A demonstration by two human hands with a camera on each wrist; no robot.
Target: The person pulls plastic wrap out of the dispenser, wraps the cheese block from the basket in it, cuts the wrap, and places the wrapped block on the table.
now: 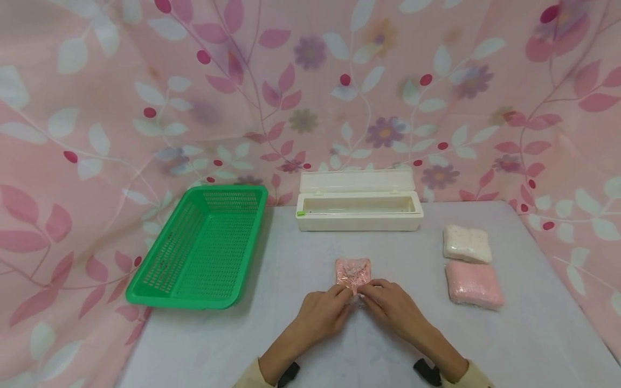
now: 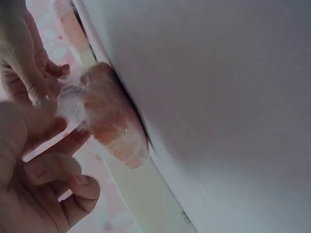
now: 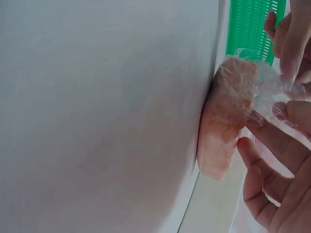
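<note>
A pink packet [image 1: 352,271] in crinkled clear plastic lies on the table in front of me, and both hands meet at its near edge. My left hand [image 1: 322,312] pinches the loose plastic film [image 2: 73,104] bunched above the packet. From the other side my right hand [image 1: 395,310] pinches the same film between thumb and finger. In the right wrist view, a right fingertip [image 3: 245,145] comes right up to the packet's side. The film [image 3: 272,92] stands gathered between the two hands, its ends partly hidden by the fingers.
On the left stands a green perforated basket [image 1: 237,269]. A long cream box [image 1: 359,222] with its lid [image 1: 356,181] raised sits at the back. To the right lie a white wrapped packet [image 1: 467,243] and a pink wrapped one [image 1: 474,284]. Floral cloth hangs behind the table.
</note>
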